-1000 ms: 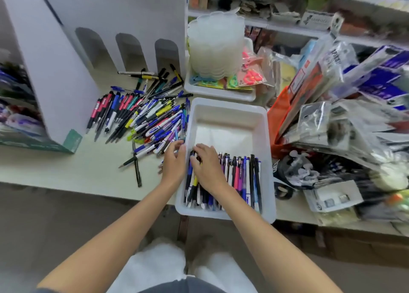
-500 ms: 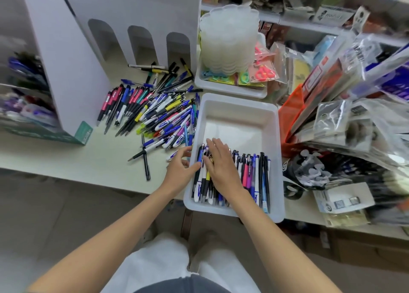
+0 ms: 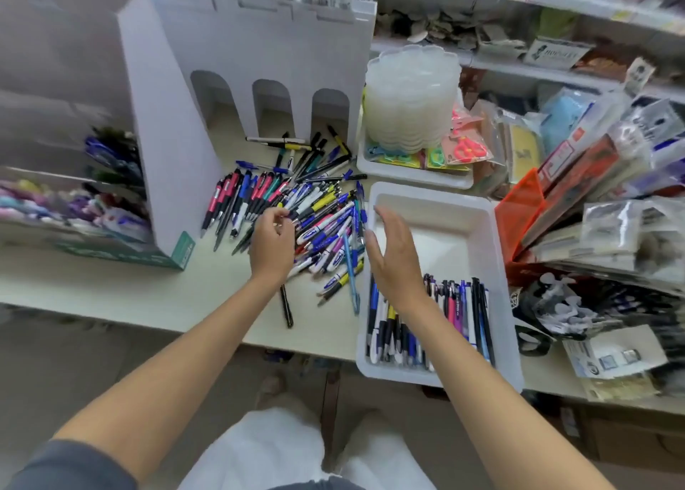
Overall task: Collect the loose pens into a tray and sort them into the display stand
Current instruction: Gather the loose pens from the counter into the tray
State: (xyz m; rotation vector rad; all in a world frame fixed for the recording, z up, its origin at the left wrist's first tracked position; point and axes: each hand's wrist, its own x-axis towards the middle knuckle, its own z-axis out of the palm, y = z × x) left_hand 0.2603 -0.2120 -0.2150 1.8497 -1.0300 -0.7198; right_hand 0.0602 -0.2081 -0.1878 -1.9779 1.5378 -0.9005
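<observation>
A heap of loose pens lies on the pale counter in front of the white cardboard display stand with three arched slots. A white tray sits to the right of the heap, with a row of pens lined up along its near end. My left hand hovers over the left side of the heap with fingers loosely curled, fingertips at the pens; no clear hold shows. My right hand is above the tray's left rim, fingers straight and empty.
A second white tray behind holds a stack of clear plastic containers and coloured scissors packs. Packaged stationery is piled at the right. Another display of pens stands at the left. The counter's front edge runs below the trays.
Both hands left the pens in the tray. My left hand moved up and left onto the loose heap; my right hand lifted to the tray's left rim and opened.
</observation>
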